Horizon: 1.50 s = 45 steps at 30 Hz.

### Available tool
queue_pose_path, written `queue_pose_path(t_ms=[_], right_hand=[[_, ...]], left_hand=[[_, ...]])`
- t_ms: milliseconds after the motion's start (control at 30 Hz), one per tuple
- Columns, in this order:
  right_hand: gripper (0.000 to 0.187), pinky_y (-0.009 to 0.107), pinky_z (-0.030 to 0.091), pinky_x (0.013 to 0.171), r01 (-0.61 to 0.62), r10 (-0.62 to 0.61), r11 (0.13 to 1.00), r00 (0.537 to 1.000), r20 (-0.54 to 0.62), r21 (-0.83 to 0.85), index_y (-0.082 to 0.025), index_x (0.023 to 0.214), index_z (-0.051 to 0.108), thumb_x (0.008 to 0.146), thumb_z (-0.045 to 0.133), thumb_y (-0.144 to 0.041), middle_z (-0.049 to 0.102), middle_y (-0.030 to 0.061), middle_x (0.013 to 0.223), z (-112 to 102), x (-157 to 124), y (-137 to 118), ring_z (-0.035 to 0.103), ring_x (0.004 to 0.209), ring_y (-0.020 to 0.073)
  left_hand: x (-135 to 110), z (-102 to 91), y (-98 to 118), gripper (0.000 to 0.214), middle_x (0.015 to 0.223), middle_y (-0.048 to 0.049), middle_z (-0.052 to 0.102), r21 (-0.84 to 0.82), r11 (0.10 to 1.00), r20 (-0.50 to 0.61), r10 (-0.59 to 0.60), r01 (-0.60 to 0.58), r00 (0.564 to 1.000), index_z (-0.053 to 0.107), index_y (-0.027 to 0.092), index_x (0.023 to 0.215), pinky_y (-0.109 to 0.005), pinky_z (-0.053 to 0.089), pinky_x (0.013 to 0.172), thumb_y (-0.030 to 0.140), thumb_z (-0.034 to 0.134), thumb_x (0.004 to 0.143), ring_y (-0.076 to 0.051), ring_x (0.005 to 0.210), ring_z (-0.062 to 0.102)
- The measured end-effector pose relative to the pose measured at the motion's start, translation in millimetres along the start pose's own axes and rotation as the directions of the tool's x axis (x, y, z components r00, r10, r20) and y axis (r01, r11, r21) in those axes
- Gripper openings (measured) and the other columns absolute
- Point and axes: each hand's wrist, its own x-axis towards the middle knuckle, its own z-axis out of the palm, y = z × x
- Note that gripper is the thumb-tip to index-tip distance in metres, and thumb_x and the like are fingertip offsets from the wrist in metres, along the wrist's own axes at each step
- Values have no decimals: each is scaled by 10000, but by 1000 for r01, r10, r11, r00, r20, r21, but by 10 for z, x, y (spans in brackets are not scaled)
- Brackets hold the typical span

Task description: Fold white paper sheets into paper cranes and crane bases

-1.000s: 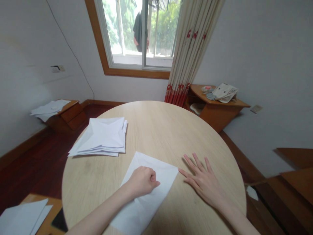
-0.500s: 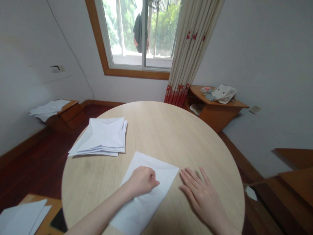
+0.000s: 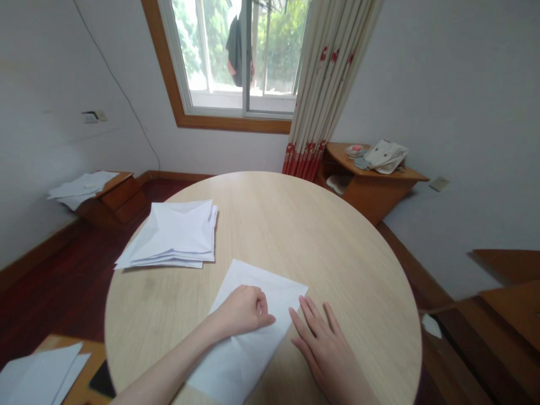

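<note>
A creased sheet of white paper [image 3: 253,343] lies aslant on the round table [image 3: 291,236], near its front. On top of the sheet rests my left hand [image 3: 244,309], its fingers curled in a loose fist with nothing seen in them. My right hand [image 3: 323,343] is spread flat on the tabletop, palm down, with its fingertips at the paper's right edge. Left of the sheet, farther back, is a stack of folded white papers [image 3: 181,228] with uneven edges.
At lower left, more white sheets [image 3: 37,371] lie on a wooden surface beside a dark flat object [image 3: 102,379]. Papers cover a small cabinet [image 3: 122,197] at left. A corner cabinet [image 3: 367,191] holding a cloth bag [image 3: 386,156] stands behind the table at right.
My right hand has slid left across the table, bringing its fingertips to the paper's right edge. My left hand stays curled on the sheet. The view has shifted slightly.
</note>
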Motion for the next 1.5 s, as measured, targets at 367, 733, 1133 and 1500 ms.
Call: queue_pose_path(t_ms=[367,733,1133,1500], right_hand=[[353,622,484,910,4,-8,995,999,40,102,-212,1288,558,986,385,-271,543,177,1366,-93,32,25,505,1260,350],[376,644,428,977,-36,17,980,995,100,198,-117,1305,532,982,405,-264,518,162,1390,-54,113,21,471,1293,341],[434,695,228,1080,-177,46,899,948,315,400,-260,1399,452,966,449,-237,430,70,1465,-115,203,237,314,1393,299],[394,643,200,1117,-209,6,835,929,371,509,-319,1358,492,971,476,-244,424,33,1469,-75,379,487,272,1413,261]], left_hand=[[-79,35,79,195,662,-11,703,160,985,42,-66,58,997,703,209,643,-252,341,573,389,714,719,-193,660,624],[-169,145,52,158,725,29,662,106,986,97,119,-129,988,650,203,855,-234,407,604,271,750,754,-157,673,605],[-286,128,-99,525,1488,-166,378,295,842,134,432,-452,892,453,189,1328,-478,373,1090,220,669,851,-315,1364,368],[-205,233,-207,595,1499,-177,365,408,758,87,522,-508,849,449,246,1384,-501,404,1053,378,675,849,-354,1353,381]])
